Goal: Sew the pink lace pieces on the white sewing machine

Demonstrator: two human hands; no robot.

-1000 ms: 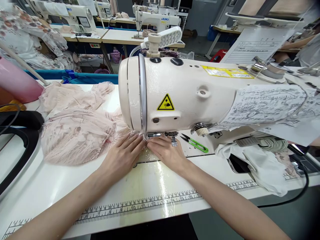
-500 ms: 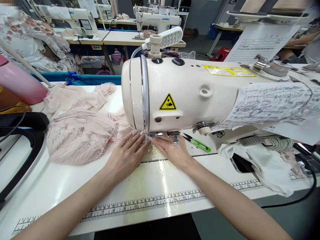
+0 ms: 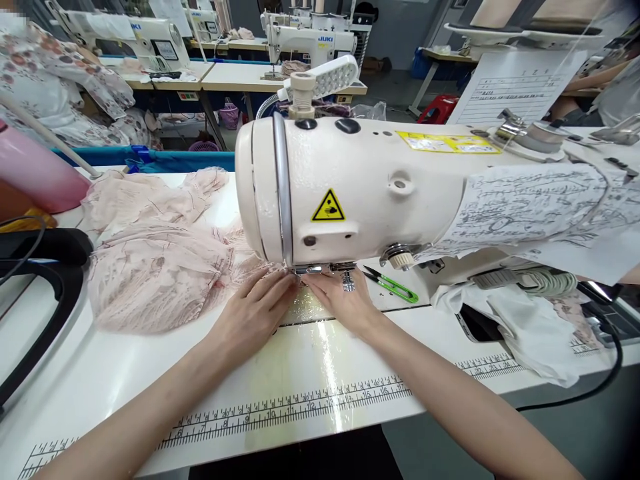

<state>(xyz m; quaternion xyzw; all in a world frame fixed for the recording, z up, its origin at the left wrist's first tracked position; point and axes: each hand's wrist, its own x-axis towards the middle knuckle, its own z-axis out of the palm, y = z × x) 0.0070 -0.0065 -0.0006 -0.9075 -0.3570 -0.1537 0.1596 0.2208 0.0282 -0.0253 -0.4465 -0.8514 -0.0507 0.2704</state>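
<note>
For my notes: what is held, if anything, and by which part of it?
The left hand touches the pink cloth at its end by the machine; whether it or the right hand grips it is unclear.

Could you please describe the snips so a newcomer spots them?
Find the big cream sewing machine; under it is the person's right hand. Just right of that hand lie the snips, their bright green handle unlike the white cloth farther right.
</note>
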